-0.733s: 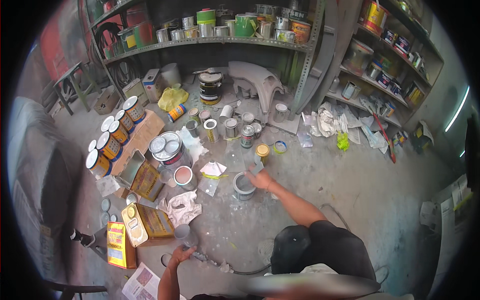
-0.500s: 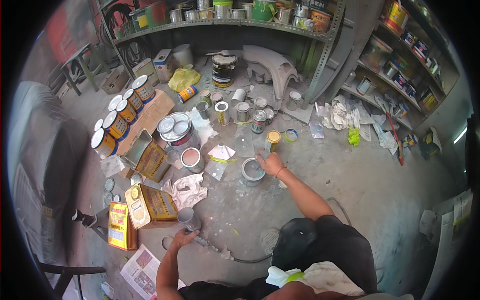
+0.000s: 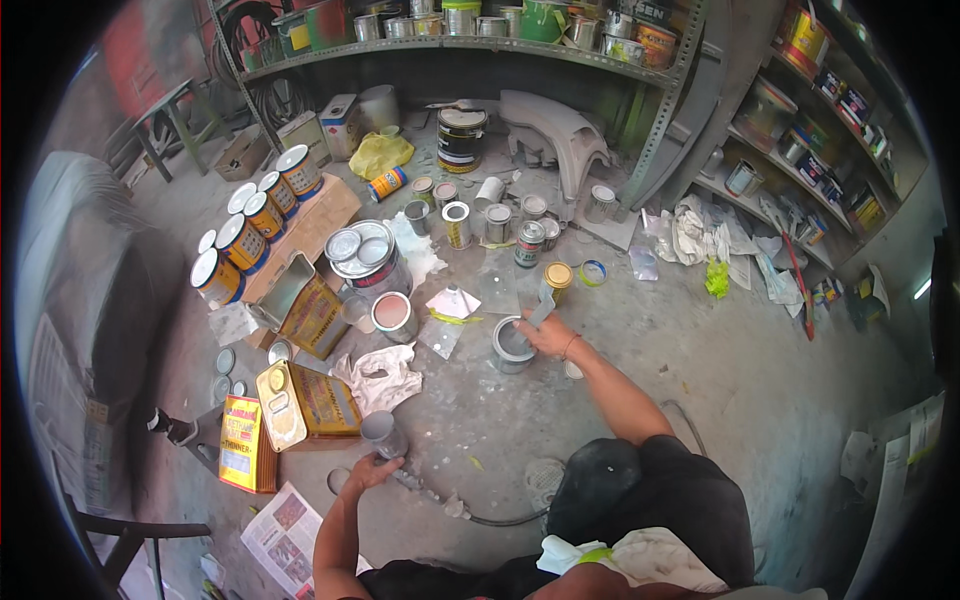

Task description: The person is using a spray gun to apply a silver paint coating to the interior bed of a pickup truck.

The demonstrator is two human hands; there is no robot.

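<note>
My left hand (image 3: 374, 470) is closed around the lower part of what looks like a spray gun, under its grey cup (image 3: 382, 434). The cup's mouth faces up, and my fingers hide most of the body below it. Ahead and to the right, my right hand (image 3: 548, 334) grips a flat grey stirring stick (image 3: 542, 308) over the right rim of an open can of grey paint (image 3: 508, 352). The stick's upper end slants up and to the right, while its lower end is hidden. Just beyond this hand stands a small can with a gold lid (image 3: 558, 275).
An open can of pinkish paint (image 3: 392, 312), a crumpled white cloth (image 3: 385, 378) and yellow thinner tins (image 3: 312, 405) stand or lie to the left. A dark hose (image 3: 505, 521) crosses the floor near me. Several small cans and a large black can (image 3: 460, 140) are farther back.
The stirring stick has tilted more to the right, and my right hand has turned and closed in over the can's rim. My left hand keeps its hold. The whole view has shifted slightly.
</note>
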